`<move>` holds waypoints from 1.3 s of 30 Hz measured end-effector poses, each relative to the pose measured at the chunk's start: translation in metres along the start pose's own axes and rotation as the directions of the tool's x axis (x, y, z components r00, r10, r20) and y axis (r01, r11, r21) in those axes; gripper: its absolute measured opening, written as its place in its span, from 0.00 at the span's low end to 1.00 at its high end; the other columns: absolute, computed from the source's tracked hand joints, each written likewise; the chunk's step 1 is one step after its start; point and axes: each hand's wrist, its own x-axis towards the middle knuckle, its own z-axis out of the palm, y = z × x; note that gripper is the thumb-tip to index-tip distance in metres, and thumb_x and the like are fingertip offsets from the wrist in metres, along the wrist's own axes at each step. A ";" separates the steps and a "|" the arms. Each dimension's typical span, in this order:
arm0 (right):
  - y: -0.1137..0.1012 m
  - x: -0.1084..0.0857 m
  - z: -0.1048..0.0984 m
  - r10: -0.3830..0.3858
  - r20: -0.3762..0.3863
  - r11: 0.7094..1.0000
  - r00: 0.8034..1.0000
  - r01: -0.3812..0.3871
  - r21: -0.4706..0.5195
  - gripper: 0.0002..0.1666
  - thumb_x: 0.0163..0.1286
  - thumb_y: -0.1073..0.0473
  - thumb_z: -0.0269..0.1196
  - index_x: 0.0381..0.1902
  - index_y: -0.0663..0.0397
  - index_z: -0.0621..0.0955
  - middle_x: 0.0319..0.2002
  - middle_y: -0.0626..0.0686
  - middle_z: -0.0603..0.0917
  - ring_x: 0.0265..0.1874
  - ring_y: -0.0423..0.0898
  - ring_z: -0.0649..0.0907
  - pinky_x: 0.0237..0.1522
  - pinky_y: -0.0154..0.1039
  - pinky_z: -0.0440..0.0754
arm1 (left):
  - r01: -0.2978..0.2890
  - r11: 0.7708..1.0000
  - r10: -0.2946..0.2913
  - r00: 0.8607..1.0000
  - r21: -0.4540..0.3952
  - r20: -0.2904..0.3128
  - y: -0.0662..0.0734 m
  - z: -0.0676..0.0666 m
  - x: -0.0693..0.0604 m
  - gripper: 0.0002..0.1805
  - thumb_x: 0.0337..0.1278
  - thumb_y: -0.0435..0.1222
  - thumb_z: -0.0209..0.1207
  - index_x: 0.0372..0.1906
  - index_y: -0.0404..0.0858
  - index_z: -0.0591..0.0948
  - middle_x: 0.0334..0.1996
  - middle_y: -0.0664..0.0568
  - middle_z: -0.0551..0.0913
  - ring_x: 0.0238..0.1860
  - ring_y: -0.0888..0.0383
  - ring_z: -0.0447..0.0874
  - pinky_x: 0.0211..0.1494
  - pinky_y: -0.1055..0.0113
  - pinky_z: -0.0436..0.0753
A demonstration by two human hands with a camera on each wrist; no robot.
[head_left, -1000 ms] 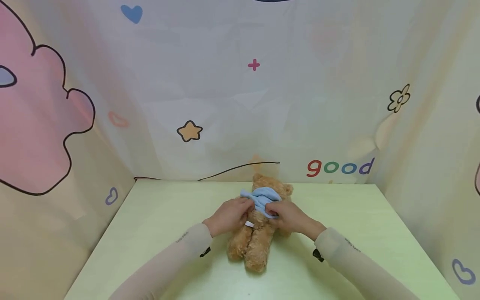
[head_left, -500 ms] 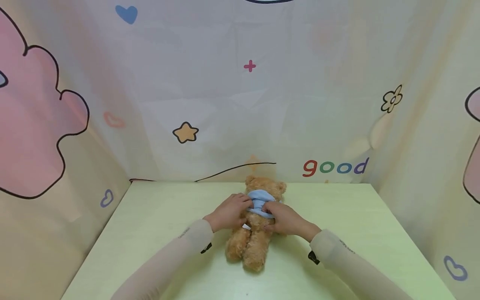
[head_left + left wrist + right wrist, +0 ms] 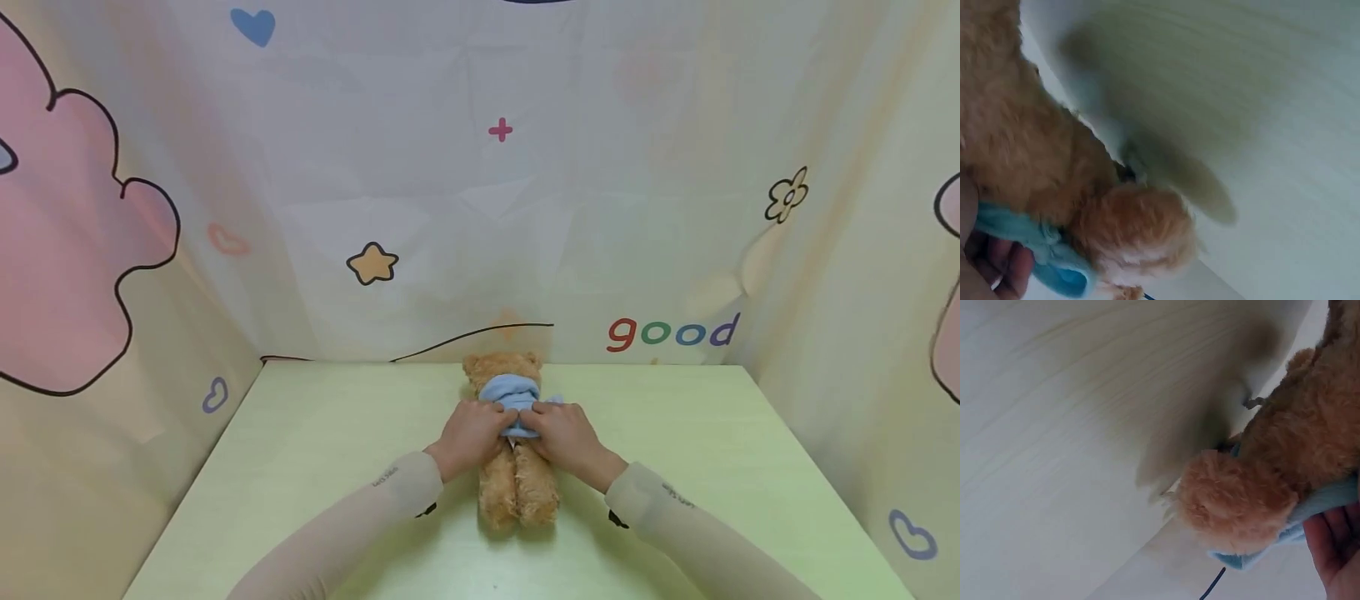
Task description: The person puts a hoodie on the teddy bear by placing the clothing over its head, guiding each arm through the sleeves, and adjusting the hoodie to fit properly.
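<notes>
The teddy bear (image 3: 498,483) has swung straighter — its head going leftward — with the left hand (image 3: 472,432) and right hand (image 3: 567,433) now closer together, fingers gripping its blue garment (image 3: 510,390). The garment is on; straightening it seems partway, with creases left to smooth. Fluffy and brown, the bear is at the table's (image 3: 337,425) far side, legs side by side.

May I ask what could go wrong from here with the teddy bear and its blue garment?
The blue garment sits in folds on the teddy bear, so it might bunch or end up crooked. With the left hand and right hand both gripping the cloth, uneven pulling could twist the bear sideways.
</notes>
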 end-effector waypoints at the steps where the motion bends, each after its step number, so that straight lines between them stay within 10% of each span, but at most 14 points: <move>1: 0.000 0.000 0.001 0.006 -0.016 1.000 1.000 -0.006 -0.010 0.13 0.59 0.57 0.71 0.26 0.46 0.75 0.21 0.46 0.76 0.15 0.41 0.73 0.16 0.33 0.66 | 0.015 1.000 -0.015 1.000 0.010 -0.006 0.001 -0.001 0.000 0.03 0.59 0.39 0.63 0.36 0.49 0.80 0.25 0.57 0.81 0.22 0.60 0.79 0.23 0.66 0.77; 12: 0.004 -0.009 -0.008 0.042 0.176 0.994 0.984 -0.058 0.088 0.02 0.60 0.54 0.69 0.30 0.43 0.87 0.30 0.43 0.80 0.27 0.40 0.79 0.27 0.35 0.77 | -0.024 0.999 0.021 0.998 0.049 0.057 -0.006 -0.010 -0.026 0.08 0.69 0.43 0.56 0.36 0.52 0.85 0.35 0.57 0.79 0.37 0.58 0.74 0.40 0.64 0.78; 17: 0.001 -0.012 -0.016 0.052 0.201 0.990 0.978 -0.078 0.121 0.06 0.63 0.53 0.67 0.35 0.46 0.88 0.35 0.45 0.82 0.34 0.43 0.80 0.35 0.40 0.80 | 0.103 0.959 -0.069 0.988 -0.263 0.137 -0.012 -0.012 -0.040 0.12 0.70 0.40 0.54 0.52 0.47 0.83 0.40 0.56 0.80 0.40 0.60 0.75 0.45 0.63 0.78; 18: 0.001 -0.011 -0.018 0.076 0.195 0.987 0.978 -0.101 0.121 0.06 0.62 0.54 0.67 0.35 0.47 0.88 0.35 0.45 0.82 0.34 0.42 0.80 0.35 0.40 0.80 | 0.183 0.911 -0.134 0.979 -0.369 0.156 -0.013 -0.012 -0.041 0.14 0.70 0.39 0.54 0.55 0.44 0.81 0.40 0.55 0.80 0.40 0.60 0.77 0.44 0.64 0.79; 20: 0.003 -0.008 -0.021 0.128 0.176 0.979 0.976 -0.152 0.133 0.06 0.61 0.55 0.67 0.36 0.48 0.85 0.37 0.46 0.82 0.33 0.42 0.80 0.32 0.39 0.79 | 0.380 0.742 -0.296 0.925 -0.552 0.239 -0.017 -0.011 -0.043 0.15 0.71 0.41 0.52 0.56 0.41 0.77 0.39 0.53 0.82 0.37 0.59 0.79 0.40 0.65 0.80; 23: 0.007 -0.002 -0.025 0.192 0.137 0.966 0.972 -0.212 0.150 0.09 0.60 0.55 0.66 0.38 0.48 0.83 0.40 0.47 0.81 0.32 0.41 0.78 0.28 0.36 0.77 | 0.587 0.394 -0.445 0.795 -0.707 0.412 -0.025 -0.008 -0.044 0.17 0.73 0.46 0.48 0.49 0.37 0.75 0.35 0.46 0.83 0.31 0.55 0.83 0.33 0.63 0.82; 25: 0.011 0.002 -0.027 0.217 0.122 0.955 0.968 -0.237 0.177 0.11 0.60 0.55 0.66 0.42 0.48 0.82 0.43 0.48 0.80 0.31 0.41 0.76 0.27 0.35 0.75 | 0.656 0.203 -0.443 0.723 -0.727 0.529 -0.031 -0.005 -0.043 0.23 0.73 0.50 0.44 0.46 0.33 0.76 0.34 0.40 0.84 0.29 0.52 0.84 0.32 0.61 0.84; 28: 0.013 0.010 -0.028 0.239 0.141 0.936 0.961 -0.266 0.230 0.16 0.62 0.53 0.65 0.47 0.50 0.81 0.46 0.50 0.80 0.30 0.40 0.78 0.29 0.36 0.76 | 0.693 -0.017 -0.339 0.674 -0.720 0.657 -0.038 0.002 -0.040 0.30 0.74 0.52 0.42 0.47 0.27 0.78 0.36 0.37 0.84 0.30 0.50 0.87 0.36 0.58 0.87; 31: 0.013 0.015 -0.027 0.259 0.222 0.908 0.940 -0.315 0.278 0.18 0.66 0.51 0.63 0.51 0.50 0.80 0.47 0.52 0.81 0.30 0.41 0.80 0.33 0.38 0.78 | 0.692 -0.187 -0.214 0.664 -0.698 0.716 -0.040 0.013 -0.037 0.32 0.74 0.53 0.40 0.50 0.27 0.78 0.36 0.42 0.85 0.31 0.54 0.87 0.39 0.59 0.87; 34: 0.012 0.017 -0.026 0.290 0.301 0.874 0.908 -0.380 0.303 0.19 0.68 0.50 0.61 0.54 0.50 0.79 0.47 0.54 0.83 0.37 0.46 0.83 0.38 0.43 0.81 | 0.645 -0.328 -0.120 0.696 -0.690 0.708 -0.035 0.021 -0.034 0.31 0.75 0.53 0.39 0.56 0.29 0.75 0.39 0.48 0.84 0.37 0.56 0.85 0.43 0.61 0.85; 36: 0.013 0.017 -0.026 0.322 0.333 0.845 0.886 -0.428 0.321 0.20 0.68 0.49 0.61 0.55 0.50 0.79 0.46 0.54 0.84 0.39 0.48 0.85 0.40 0.45 0.82 | 0.595 -0.388 -0.111 0.727 -0.703 0.677 -0.033 0.024 -0.031 0.27 0.75 0.51 0.40 0.59 0.34 0.74 0.45 0.50 0.82 0.42 0.58 0.83 0.46 0.63 0.83; 39: 0.019 0.017 -0.026 0.394 0.391 0.754 0.832 -0.536 0.379 0.21 0.70 0.45 0.60 0.55 0.49 0.78 0.45 0.55 0.86 0.42 0.50 0.86 0.41 0.47 0.83 | 0.543 -0.413 -0.135 0.757 -0.731 0.639 -0.031 0.022 -0.028 0.27 0.75 0.51 0.41 0.67 0.39 0.67 0.60 0.48 0.75 0.56 0.55 0.78 0.59 0.59 0.78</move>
